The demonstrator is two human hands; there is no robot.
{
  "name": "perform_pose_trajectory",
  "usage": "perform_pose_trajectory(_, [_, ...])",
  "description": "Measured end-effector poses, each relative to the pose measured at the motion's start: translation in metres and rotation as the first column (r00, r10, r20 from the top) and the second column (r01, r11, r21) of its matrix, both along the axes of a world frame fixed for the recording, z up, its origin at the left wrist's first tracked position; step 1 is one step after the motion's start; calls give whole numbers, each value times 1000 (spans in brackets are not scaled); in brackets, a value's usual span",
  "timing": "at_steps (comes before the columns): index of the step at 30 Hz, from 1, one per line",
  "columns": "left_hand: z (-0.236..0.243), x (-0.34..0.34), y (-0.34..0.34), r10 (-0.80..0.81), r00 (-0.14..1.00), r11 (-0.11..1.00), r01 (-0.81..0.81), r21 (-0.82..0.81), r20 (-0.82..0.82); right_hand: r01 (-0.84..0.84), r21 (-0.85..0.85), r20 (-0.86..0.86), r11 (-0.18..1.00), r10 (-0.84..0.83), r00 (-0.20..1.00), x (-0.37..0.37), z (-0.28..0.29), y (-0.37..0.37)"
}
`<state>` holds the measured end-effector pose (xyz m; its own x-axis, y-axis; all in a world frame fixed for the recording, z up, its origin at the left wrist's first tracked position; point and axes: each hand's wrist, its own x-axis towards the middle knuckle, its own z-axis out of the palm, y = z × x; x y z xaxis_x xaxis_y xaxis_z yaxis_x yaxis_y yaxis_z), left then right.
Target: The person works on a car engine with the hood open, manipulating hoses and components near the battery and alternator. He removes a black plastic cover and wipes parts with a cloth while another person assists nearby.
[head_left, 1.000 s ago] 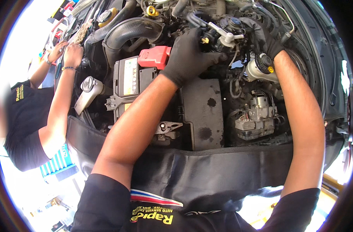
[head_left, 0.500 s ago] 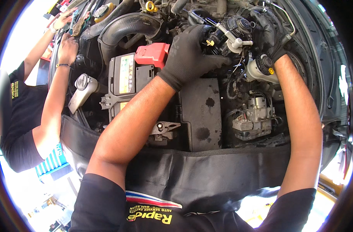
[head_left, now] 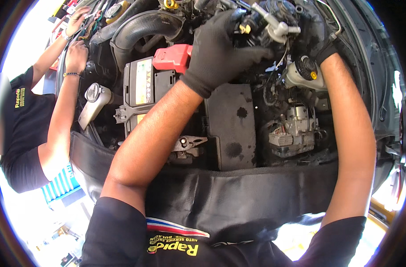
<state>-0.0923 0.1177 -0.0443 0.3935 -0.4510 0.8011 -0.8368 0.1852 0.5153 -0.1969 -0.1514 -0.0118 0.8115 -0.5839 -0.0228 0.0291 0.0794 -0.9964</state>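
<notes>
My left hand (head_left: 221, 51), in a black knitted glove, curls round the near left side of a dark engine part (head_left: 256, 38), its thumb reaching right. A grey metal pipe fitting (head_left: 278, 30) stands on this part. A small yellow piece (head_left: 245, 29) shows by the fingers. My right hand (head_left: 321, 38), also gloved, is on the part's right side; its fingers blend into the dark, blurred parts. Just below the right wrist sits a cream fluid reservoir (head_left: 303, 75) with a black cap. Beneath the left forearm lie pliers (head_left: 190, 142), their handles hidden.
A battery (head_left: 138, 84) with a red terminal cover (head_left: 172, 58) lies under my left arm. Right of it are a black box cover (head_left: 232, 124) and a metal valve block (head_left: 296, 129). A black fender cover (head_left: 238, 191) drapes the front edge. A co-worker's hands (head_left: 77, 55) work at the far left.
The dark part and its metal fitting have moved away from me and slightly right, my left hand with them. The co-worker's farther hand has lifted a little.
</notes>
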Motion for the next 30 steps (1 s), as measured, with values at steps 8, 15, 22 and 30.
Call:
perform_pose_trajectory(8, [16, 12, 8, -120, 857, 975, 198, 103, -502, -573, 360, 367, 736, 454, 812, 6, 13, 2])
perform_pose_trajectory(15, [24, 34, 20, -233, 657, 913, 401, 71, -717, -597, 315, 434, 738, 448, 782, 8, 22, 15])
perform_pose_trajectory(22, [23, 31, 11, -432, 791, 869, 493, 33, -432, -612, 302, 488, 731, 433, 758, 15, 1, -7])
perform_pose_trajectory(30, [59, 20, 8, -167, 984, 948, 178, 264, -66, -597, 306, 574, 742, 356, 737, 23, 9, 3])
